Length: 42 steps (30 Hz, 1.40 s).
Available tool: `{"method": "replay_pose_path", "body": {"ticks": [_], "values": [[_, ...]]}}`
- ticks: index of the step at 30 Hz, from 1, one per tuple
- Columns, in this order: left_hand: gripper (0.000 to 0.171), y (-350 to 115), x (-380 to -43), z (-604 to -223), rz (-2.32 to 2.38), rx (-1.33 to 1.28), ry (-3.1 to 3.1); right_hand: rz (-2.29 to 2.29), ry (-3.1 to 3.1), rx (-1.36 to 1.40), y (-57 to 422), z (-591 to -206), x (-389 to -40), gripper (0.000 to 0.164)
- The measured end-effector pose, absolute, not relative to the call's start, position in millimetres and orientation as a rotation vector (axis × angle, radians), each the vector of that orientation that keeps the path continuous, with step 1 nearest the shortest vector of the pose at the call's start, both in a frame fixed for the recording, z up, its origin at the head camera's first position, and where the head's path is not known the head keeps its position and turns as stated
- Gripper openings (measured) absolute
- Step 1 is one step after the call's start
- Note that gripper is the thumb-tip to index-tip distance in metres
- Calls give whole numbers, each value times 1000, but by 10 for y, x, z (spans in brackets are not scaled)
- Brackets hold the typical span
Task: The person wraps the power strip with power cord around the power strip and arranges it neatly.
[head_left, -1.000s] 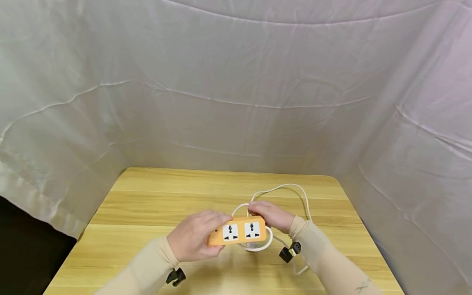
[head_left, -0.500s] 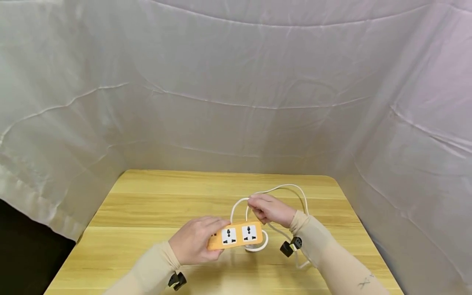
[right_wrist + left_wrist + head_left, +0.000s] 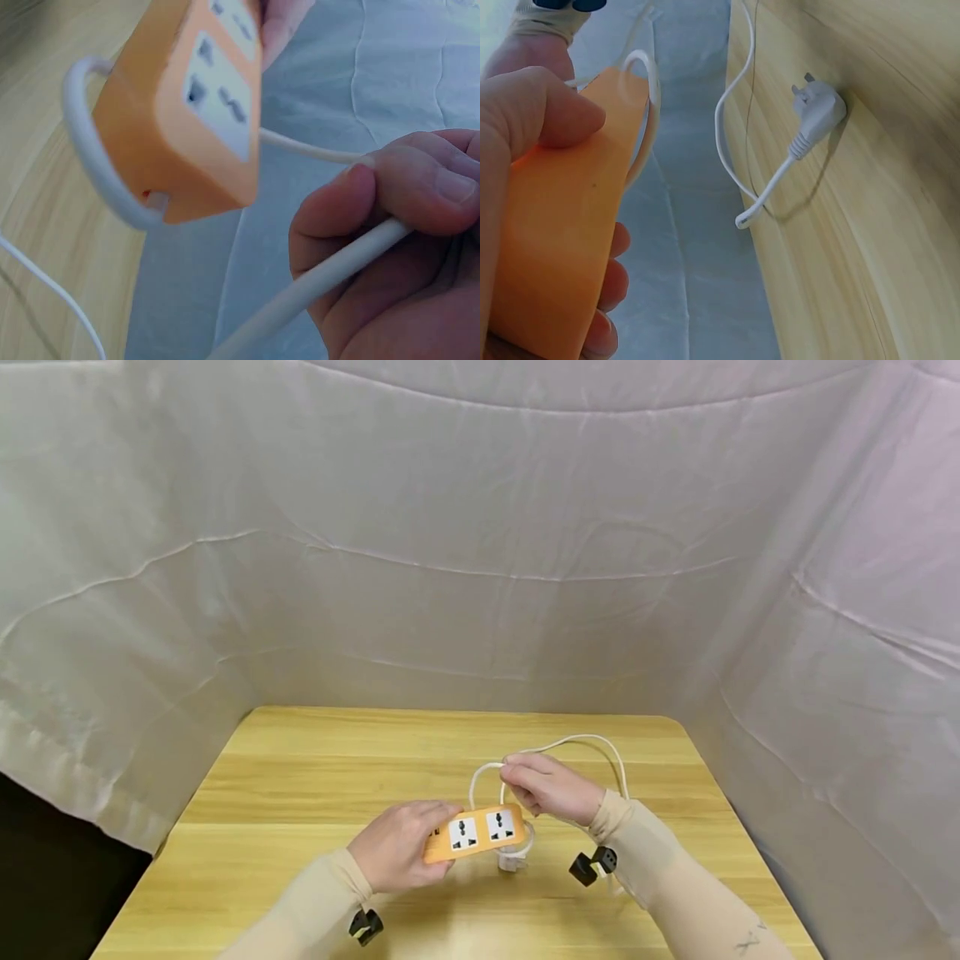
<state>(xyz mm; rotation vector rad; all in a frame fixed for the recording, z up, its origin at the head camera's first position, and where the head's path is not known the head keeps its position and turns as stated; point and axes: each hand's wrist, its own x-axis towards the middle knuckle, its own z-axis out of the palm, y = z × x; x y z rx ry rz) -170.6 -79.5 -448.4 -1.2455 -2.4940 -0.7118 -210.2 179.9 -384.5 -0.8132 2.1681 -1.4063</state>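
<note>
An orange power strip (image 3: 480, 832) with white socket faces is held above the table in my left hand (image 3: 401, 846), which grips its left end. In the left wrist view the thumb lies along one side of the strip (image 3: 562, 217) and fingertips (image 3: 613, 285) show at the other. My right hand (image 3: 551, 787) pinches the white cord (image 3: 322, 270) between thumb and forefinger, just beyond the strip's right end. The cord leaves that end in a loop (image 3: 82, 142) and passes behind the strip. A white plug (image 3: 819, 112) with metal prongs is on the table, below the strip.
The wooden table (image 3: 315, 760) spreads under both hands. More cord (image 3: 618, 760) curves across it at the back right. Pale grey curtains (image 3: 465, 610) enclose the table at the back and sides. A black camera (image 3: 592, 866) sits at the right wrist.
My right hand has moved off the strip's right end, up and slightly away, and now pinches the cord. The strip has shifted slightly left and tilted; the cord loop at its end looks smaller.
</note>
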Motion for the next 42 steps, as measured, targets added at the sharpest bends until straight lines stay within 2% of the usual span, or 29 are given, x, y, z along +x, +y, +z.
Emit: {"method": "replay_pose_path", "body": {"ticks": [10,18,27,42], "values": [[62,-801,-1732,-4560,-724,-1179,-2599,-1280,2341,-920,1749,-3745,-1981,35],[56,-793,-1805,-4616,-787,-1087,-2608,-1118,2449,-1094,1684,-3724,-1876,34],[53,-791,-1893,-4601,-855,-1046,-2591,-1028,2540,-1279,1615,-3751,-1761,25],[53,-810,-1977,-4614,-892,-1029,-2576,-1027,2576,-1348,1575,-3847,-1661,29]]}}
